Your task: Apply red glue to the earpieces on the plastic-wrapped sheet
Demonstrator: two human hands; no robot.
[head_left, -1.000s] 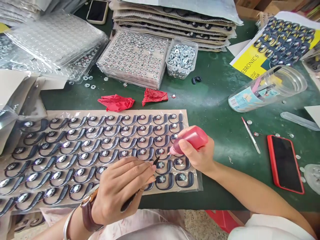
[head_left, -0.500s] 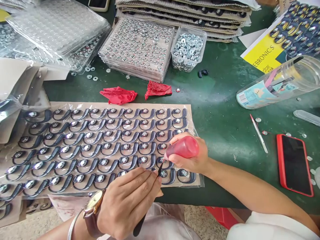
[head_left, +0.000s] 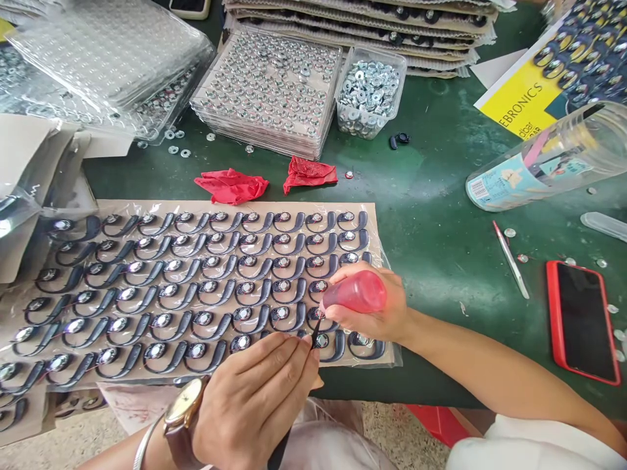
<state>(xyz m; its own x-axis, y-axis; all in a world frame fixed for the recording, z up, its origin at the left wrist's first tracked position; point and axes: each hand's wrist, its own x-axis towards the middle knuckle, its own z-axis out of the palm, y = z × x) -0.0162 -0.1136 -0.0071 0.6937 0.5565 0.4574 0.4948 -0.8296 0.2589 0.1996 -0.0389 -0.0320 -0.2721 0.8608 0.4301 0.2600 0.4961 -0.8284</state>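
Observation:
My left hand, with a watch at its wrist, is closed on black tweezers. Their tip points at a dark hook-shaped earphone piece on the plastic-covered cardboard sheet. In my right hand is a red squeeze bottle, tilted with its nozzle down at the same piece, close to the tweezer tip. Whether nozzle or tip touches the piece I cannot tell. Rows of similar pieces, each with a round silver speaker, cover the sheet.
Behind the sheet lie red cloth scraps, stacked clear trays and a tub of metal washers. To the right are a clear plastic jar, a white-and-red pen-like tool and a red-cased phone. Layered cardboard stands at the back.
Both hands keep almost the same pose. The bottle and my right hand have shifted very slightly left, and the view has moved a little.

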